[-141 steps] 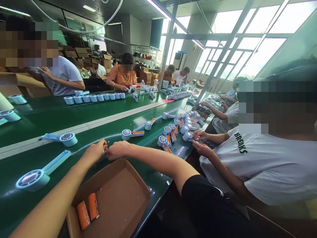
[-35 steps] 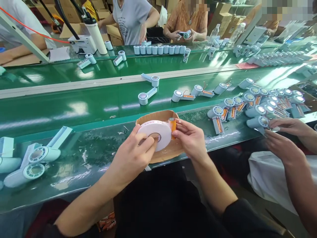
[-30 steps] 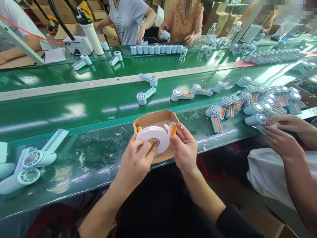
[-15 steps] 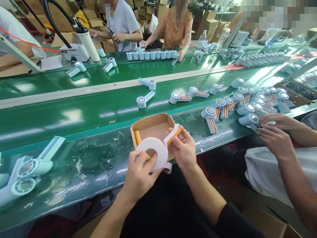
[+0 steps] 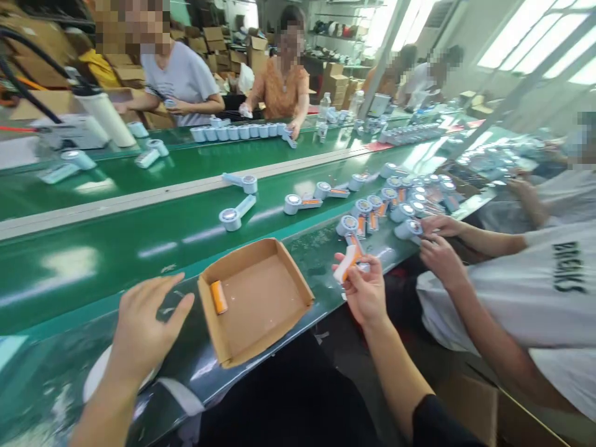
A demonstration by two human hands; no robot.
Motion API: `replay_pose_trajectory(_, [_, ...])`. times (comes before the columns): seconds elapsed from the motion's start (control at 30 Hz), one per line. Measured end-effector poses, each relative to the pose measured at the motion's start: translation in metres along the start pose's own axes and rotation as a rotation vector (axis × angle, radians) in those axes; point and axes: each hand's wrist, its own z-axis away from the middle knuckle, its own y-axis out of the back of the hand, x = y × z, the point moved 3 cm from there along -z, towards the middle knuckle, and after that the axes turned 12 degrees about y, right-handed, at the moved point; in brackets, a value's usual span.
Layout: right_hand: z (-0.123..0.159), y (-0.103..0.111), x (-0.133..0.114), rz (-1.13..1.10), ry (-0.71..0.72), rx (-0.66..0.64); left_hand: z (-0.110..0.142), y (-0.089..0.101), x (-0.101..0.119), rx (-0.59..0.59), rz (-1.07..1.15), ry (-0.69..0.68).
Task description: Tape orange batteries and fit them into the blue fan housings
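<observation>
Evidently, in the head view, the right hand (image 5: 365,290) pinches an orange cell (image 5: 356,253) between thumb and fingers, a white strip (image 5: 345,266) lying along it; this hold seems to leave the strip's outer face mostly uncovered. That cell is raised off the surface (image 5: 313,246), to the right of a cardboard tray (image 5: 263,304). The left hand (image 5: 142,326) holds nothing visible: its fingers are spread wide, thumb apart, left of the tray. Under its wrist a white roll (image 5: 96,376), mostly hidden, lies with a loose tail (image 5: 181,395) near the surface's front edge, probably placed there for easy reach. A second orange cell (image 5: 218,297) sits inside the tray just beside its left wall, where the sides likely stop it rolling off. Beyond the tray, a blue fan unit (image 5: 230,217) lies among others, while a fan cluster (image 5: 372,211) spreads rightward near a co-worker's hands (image 5: 440,245), perhaps gathered there to be handy for that person.
</observation>
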Motion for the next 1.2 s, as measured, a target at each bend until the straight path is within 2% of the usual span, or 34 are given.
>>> replay_pose_trajectory(0.13, [-0.003, -0.01, -0.003, 0.016, -0.037, -0.079, -0.124, -0.062, 0.079, -0.227, -0.09, -0.116])
replay_pose_trajectory(0.2, [-0.001, -0.012, -0.001, 0.017, -0.068, -0.109, -0.164, -0.092, 0.114, -0.348, -0.261, -0.088])
replay_pose_trajectory(0.27, [0.003, -0.012, 0.003, 0.019, -0.087, -0.124, -0.183, -0.113, 0.137, -0.486, -0.474, -0.037])
replay_pose_trajectory(0.33, [0.006, -0.008, 0.006, 0.022, -0.089, -0.127, -0.189, -0.124, 0.145, -0.588, -0.632, -0.016])
replay_pose_trajectory(0.4, [0.006, -0.003, 0.006, 0.025, -0.082, -0.125, -0.189, -0.126, 0.144, -0.626, -0.698, -0.06])
replay_pose_trajectory(0.5, [-0.004, 0.003, 0.006, 0.038, -0.088, -0.133, -0.191, -0.122, 0.13, -0.587, -0.685, -0.17])
replay_pose_trajectory(0.57, [-0.015, -0.002, 0.007, 0.047, -0.092, -0.157, -0.194, -0.119, 0.12, -0.545, -0.655, -0.197])
replay_pose_trajectory(0.7, [-0.036, -0.035, 0.011, 0.033, -0.047, -0.249, -0.197, -0.118, 0.117, -0.561, -0.614, -0.161])
replay_pose_trajectory(0.83, [-0.045, -0.076, 0.014, 0.015, -0.029, -0.363, -0.194, -0.127, 0.125, -0.608, -0.712, -0.106])
replay_pose_trajectory(0.97, [-0.052, -0.098, 0.015, -0.005, -0.017, -0.431, -0.191, -0.138, 0.124, -0.606, -0.678, -0.236])
replay_pose_trajectory(1.03, [-0.06, -0.106, 0.017, 0.003, -0.016, -0.472, -0.19, -0.14, 0.12, -0.593, -0.616, -0.349])
replay_pose_trajectory(1.13, [-0.079, -0.116, 0.023, 0.035, -0.019, -0.531, -0.185, -0.142, 0.118, -0.635, -0.483, -0.519])
replay_pose_trajectory(1.2, [-0.096, -0.123, 0.031, 0.057, -0.041, -0.531, -0.182, -0.146, 0.12, -0.68, -0.44, -0.52])
